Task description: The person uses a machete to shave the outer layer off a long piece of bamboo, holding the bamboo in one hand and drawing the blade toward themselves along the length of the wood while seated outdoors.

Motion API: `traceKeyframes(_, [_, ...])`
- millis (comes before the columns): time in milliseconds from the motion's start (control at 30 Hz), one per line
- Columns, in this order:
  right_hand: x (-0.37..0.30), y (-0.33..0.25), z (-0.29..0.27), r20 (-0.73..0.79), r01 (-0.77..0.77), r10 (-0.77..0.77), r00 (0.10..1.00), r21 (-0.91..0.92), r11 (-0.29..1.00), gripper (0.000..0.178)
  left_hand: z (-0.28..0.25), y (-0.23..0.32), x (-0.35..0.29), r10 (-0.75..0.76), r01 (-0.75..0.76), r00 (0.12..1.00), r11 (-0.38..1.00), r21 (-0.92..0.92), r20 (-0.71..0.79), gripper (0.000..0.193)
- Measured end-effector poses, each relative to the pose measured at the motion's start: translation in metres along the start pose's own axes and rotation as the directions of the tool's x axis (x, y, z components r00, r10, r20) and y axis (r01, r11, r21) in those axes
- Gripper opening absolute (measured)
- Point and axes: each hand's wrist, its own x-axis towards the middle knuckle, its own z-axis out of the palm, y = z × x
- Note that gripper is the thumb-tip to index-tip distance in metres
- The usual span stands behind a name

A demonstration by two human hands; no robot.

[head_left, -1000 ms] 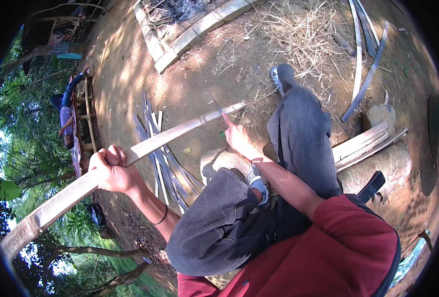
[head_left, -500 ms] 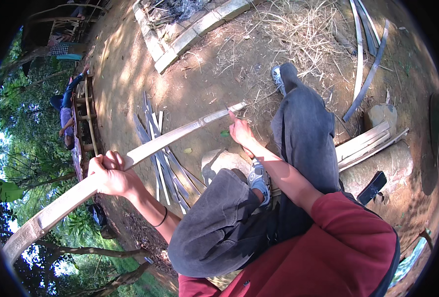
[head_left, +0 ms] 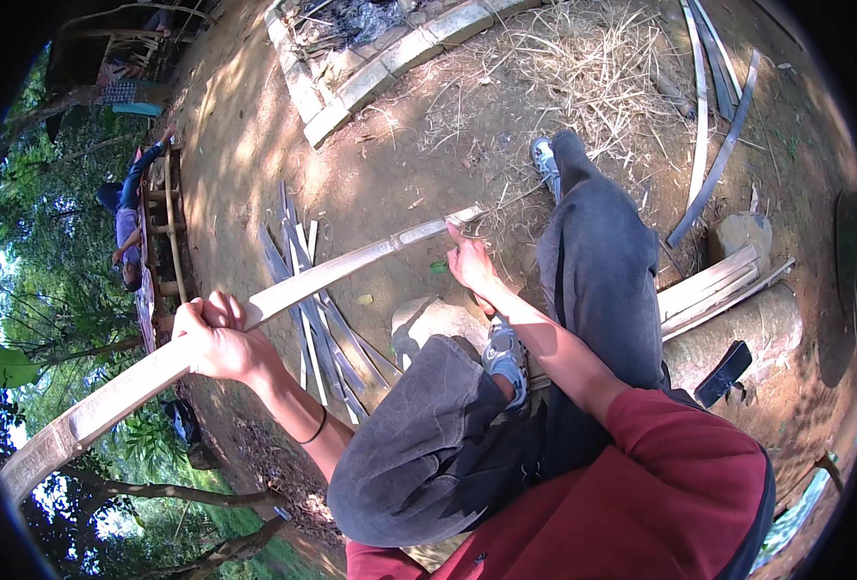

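Observation:
A long, pale bamboo strip (head_left: 336,268) with ridged nodes slants across the view from the lower left to the middle. My left hand (head_left: 223,338) is closed round it, with the fingers curled over the upper edge. At the strip's narrow far end is my right hand (head_left: 469,263), its index finger pointing up against the strip and the other fingers curled in. Whatever these curled fingers hold is mostly hidden; a small brown piece (head_left: 486,305) shows by the wrist.
Grey and pale strips (head_left: 314,290) lie piled on the dirt beyond my left arm. Split pieces (head_left: 709,290) rest on a log (head_left: 771,319) at the right. Shavings (head_left: 602,68) cover the ground ahead, beside a brick-edged fire pit (head_left: 380,72). A person (head_left: 129,227) is at the far left.
The right hand's fingertip has shifted slightly along the strip's far end. My left hand keeps its grip, and the strip has barely moved.

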Motion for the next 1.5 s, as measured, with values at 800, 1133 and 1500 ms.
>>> traceKeyframes(800, [-0.004, 0.004, 0.006, 0.044, -0.093, 0.099, 0.994, -0.110, 0.990, 0.062, 0.016, 0.001, 0.002, 0.009, -0.009, 0.998, 1.000, 0.006, -0.062, 0.021])
traceKeyframes(1133, [0.013, 0.064, -0.005, 0.070, -0.178, 0.184, 0.981, -0.080, 0.981, 0.063, 0.037, -0.002, -0.002, -0.011, 0.013, 0.998, 0.999, 0.039, -0.062, 0.025])
traceKeyframes(1500, [-0.002, 0.108, -0.017, 0.091, -0.357, 0.403, 0.911, -0.315, 0.879, 0.061, 0.041, -0.004, 0.010, -0.020, 0.025, 0.998, 0.995, 0.093, -0.054, 0.030])
